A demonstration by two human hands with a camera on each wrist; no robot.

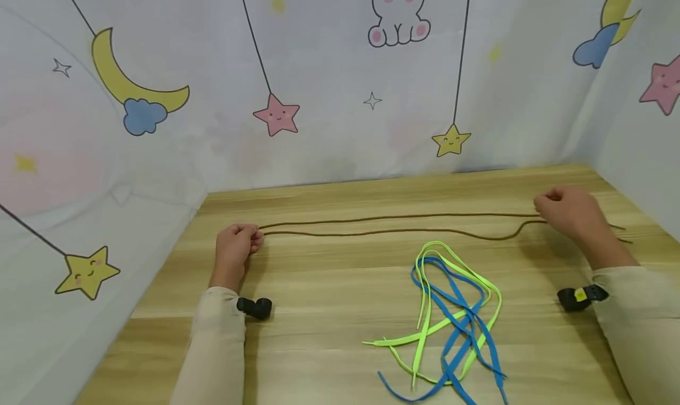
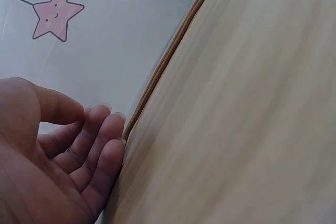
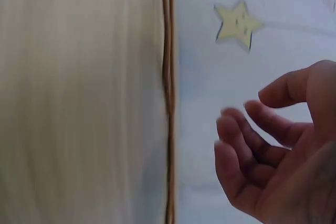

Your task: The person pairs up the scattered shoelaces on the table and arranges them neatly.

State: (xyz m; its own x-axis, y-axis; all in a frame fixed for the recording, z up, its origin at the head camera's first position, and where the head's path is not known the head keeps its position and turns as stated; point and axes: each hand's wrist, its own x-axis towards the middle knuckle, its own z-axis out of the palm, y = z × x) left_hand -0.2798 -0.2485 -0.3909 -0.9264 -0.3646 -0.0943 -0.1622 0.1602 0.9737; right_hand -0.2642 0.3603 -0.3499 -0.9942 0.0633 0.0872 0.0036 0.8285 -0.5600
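A thin brown shoelace (image 1: 393,218) stretches across the back of the wooden table, doubled into two nearly parallel strands. My left hand (image 1: 237,245) is at its left end, fingers curled, thumb and index tips together. In the left wrist view the brown lace (image 2: 170,53) runs up to the fingertips, which hide its end. Over the strands near their right end hovers my right hand (image 1: 571,211), fingers loosely curled. The right wrist view shows a gap between its thumb and fingers, with the brown lace (image 3: 170,129) apart from them. Two loose ends stick out beyond that hand.
In front of the brown strands, a flat yellow-green shoelace (image 1: 496,310) and a flat blue shoelace (image 1: 451,358) lie loosely tangled on the table (image 1: 319,310). A white printed curtain (image 1: 340,151) hangs behind the table and along both sides.
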